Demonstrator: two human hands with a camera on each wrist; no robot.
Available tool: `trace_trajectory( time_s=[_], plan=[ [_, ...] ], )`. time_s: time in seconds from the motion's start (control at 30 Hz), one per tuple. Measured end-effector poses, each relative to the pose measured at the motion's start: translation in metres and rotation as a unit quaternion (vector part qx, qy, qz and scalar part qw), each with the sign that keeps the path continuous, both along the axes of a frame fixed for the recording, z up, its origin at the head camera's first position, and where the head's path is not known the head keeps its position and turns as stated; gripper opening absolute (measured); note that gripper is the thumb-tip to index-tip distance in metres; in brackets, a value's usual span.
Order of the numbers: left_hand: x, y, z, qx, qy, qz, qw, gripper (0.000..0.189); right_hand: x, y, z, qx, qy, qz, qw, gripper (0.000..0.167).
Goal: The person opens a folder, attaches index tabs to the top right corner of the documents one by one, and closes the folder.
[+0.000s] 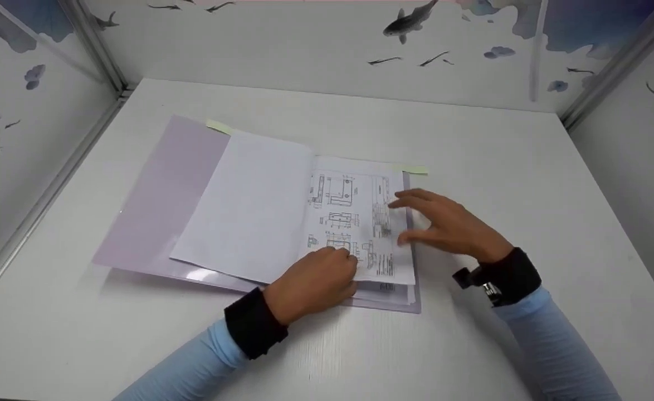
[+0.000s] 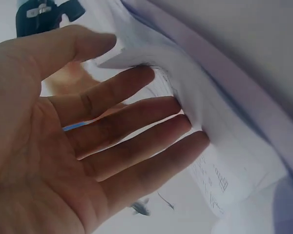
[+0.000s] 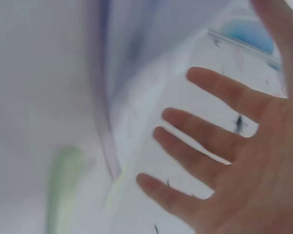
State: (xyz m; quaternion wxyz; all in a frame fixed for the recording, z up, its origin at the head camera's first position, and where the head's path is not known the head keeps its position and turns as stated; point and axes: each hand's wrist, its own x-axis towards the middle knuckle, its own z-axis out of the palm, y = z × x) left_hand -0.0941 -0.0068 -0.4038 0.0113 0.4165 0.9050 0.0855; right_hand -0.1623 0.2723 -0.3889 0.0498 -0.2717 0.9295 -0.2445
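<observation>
A lilac folder (image 1: 151, 195) lies opened on the white table. Its left page (image 1: 249, 206) is blank, and the right page (image 1: 391, 267) carries printed technical drawings. The left hand (image 1: 316, 284) is at the lower part of the drawing page. In the left wrist view, that hand (image 2: 97, 131) has fairly straight, slightly spread fingers, with the fingertips against the curved sheets (image 2: 224, 146) and the thumb apart. Over the right edge of the drawing page is the right hand (image 1: 444, 223). The right wrist view shows its palm (image 3: 254, 161) with spread fingers and nothing held.
Pale green tabs stick out at the top of the left page (image 1: 218, 127) and at the folder's top right (image 1: 415, 170). White table (image 1: 527, 184) surrounds the folder. Patterned panels (image 1: 304, 50) stand along the back and sides. Both wrists wear black bands (image 1: 254, 323).
</observation>
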Motion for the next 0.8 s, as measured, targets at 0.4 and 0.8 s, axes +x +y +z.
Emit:
trace_trajectory(
  time_s=[0.4, 0.8],
  plan=[
    [0.014, -0.020, 0.006, 0.085, 0.169, 0.099, 0.9769, 0.013, -0.002, 0.008, 0.003, 0.058, -0.023, -0.069, 0.9957, 0.040],
    [0.029, -0.072, 0.006, 0.180, 0.152, 0.266, 0.9347, 0.020, -0.002, -0.015, -0.026, 0.126, -0.063, -0.032, 0.9896, 0.075]
  ],
)
